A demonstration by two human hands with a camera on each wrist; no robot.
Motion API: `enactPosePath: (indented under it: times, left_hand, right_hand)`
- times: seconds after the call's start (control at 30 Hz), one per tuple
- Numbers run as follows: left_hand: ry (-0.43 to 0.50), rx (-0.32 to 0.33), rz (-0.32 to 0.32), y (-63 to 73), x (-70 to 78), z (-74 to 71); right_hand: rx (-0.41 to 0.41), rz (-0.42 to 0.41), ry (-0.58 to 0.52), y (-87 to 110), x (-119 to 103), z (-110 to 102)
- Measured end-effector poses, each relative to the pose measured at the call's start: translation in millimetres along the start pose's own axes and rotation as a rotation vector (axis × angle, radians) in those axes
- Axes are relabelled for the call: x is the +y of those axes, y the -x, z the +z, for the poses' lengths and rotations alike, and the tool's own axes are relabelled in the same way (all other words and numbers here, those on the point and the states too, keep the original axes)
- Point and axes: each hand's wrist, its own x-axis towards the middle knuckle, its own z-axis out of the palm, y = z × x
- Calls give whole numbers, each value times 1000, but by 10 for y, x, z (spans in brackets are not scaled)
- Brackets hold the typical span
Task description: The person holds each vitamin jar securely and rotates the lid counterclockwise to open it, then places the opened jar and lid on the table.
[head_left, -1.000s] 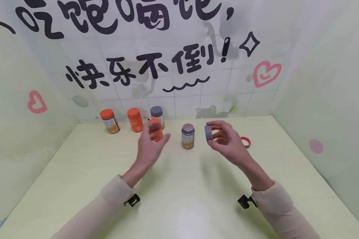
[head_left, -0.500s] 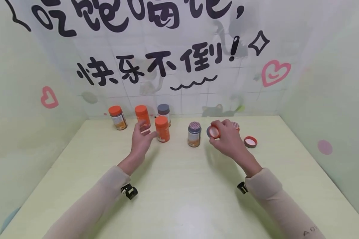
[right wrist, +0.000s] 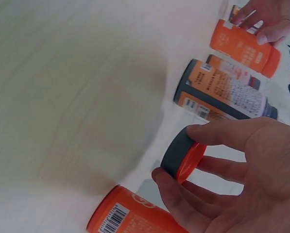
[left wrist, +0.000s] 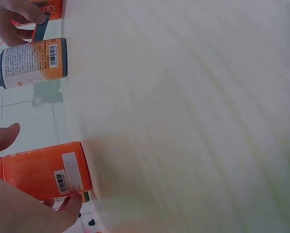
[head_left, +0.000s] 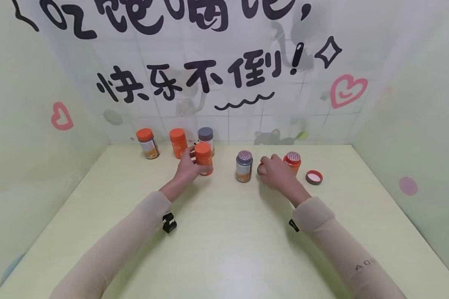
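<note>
My left hand point(head_left: 184, 171) is at an orange bottle with an orange lid point(head_left: 203, 152). Its fingers touch the bottle's far side, while in the left wrist view the thumb point(left wrist: 6, 137) stands off the bottle. In the right wrist view my right hand point(right wrist: 261, 170) pinches a lid point(right wrist: 178, 154), dark grey outside and orange-red inside, between thumb and fingers, low over the table. Between the hands stands a grey-shouldered bottle point(head_left: 243, 168) without a lid, its foil seal showing. A lidless orange bottle point(head_left: 293, 160) stands just behind the right hand.
A second lid point(head_left: 314, 177) lies inside up to the right. Along the back wall stand a bottle with an orange lid point(head_left: 148, 144), an all-orange bottle point(head_left: 178, 143) and a grey-lidded bottle point(head_left: 206, 137). Side walls point(head_left: 408, 137) enclose the table point(head_left: 228, 241).
My right hand has turned the lid over and lowered it toward the table. The left hand drew back left from the orange bottle, then came in again around it.
</note>
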Motion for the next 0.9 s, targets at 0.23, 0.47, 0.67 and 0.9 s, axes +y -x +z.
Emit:
enactPosePath:
  times: [0.23, 0.47, 0.67, 0.9]
  left_hand:
    - [29, 58, -29, -66, 24, 13]
    - [-14, 6, -28, -157, 2, 38]
    - [17, -36, -85, -232, -11, 62]
    - [38, -44, -89, -264, -23, 67]
  right_hand:
    - [-68, -5, 80, -166, -1, 104]
    - [-95, 23, 88, -207, -13, 139]
    - [-111, 38, 71, -212, -17, 135]
    - [-162, 64, -6, -127, -13, 36]
